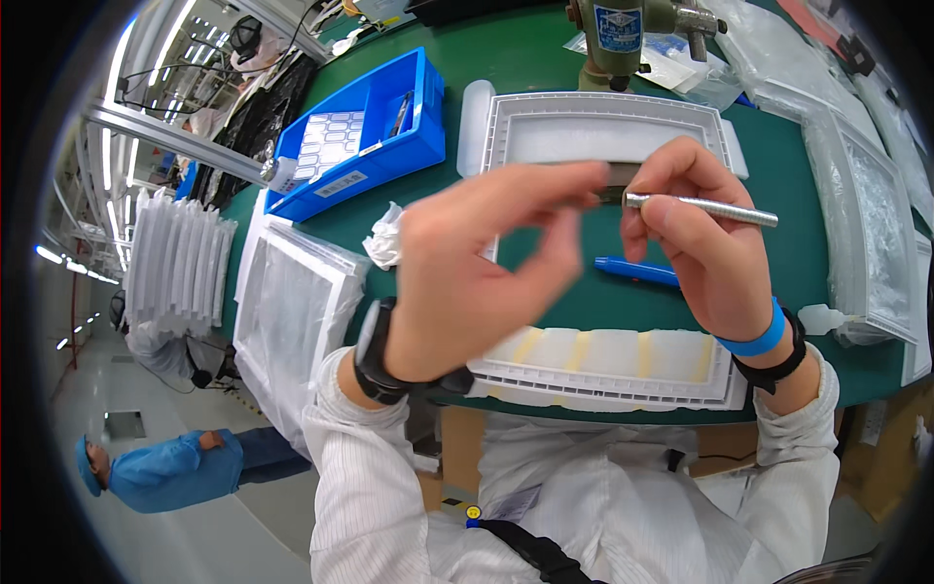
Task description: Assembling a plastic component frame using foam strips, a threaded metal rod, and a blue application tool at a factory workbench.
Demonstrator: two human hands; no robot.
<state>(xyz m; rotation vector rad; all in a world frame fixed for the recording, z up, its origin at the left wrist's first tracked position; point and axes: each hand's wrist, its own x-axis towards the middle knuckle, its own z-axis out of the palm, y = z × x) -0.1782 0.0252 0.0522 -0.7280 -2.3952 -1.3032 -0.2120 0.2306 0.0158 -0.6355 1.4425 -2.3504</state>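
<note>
My right hand (705,229) is closed on a slim silver metal handle (735,210) with a ribbed barrel, like that of a craft knife. Its collar end points left, toward my other hand; no blade can be made out. Blurred by motion, my left hand (486,258) hovers just left of that end, thumb and forefinger bent toward each other. Whether anything is between its fingertips cannot be seen. A dark grey-brown strip (621,175) shows behind the fingers, mostly hidden. Beneath the hands, a blue pen-shaped tool (637,271) lies on the green mat (428,282).
A white rectangular frame (603,99) lies behind the hands, and a white part with yellowish strips (613,355) nearest me. The blue divided bin (428,136), crumpled tissue (384,237) and wrapped frames (302,302) are left. A green press (613,39) stands behind; another person (175,472) is lower left.
</note>
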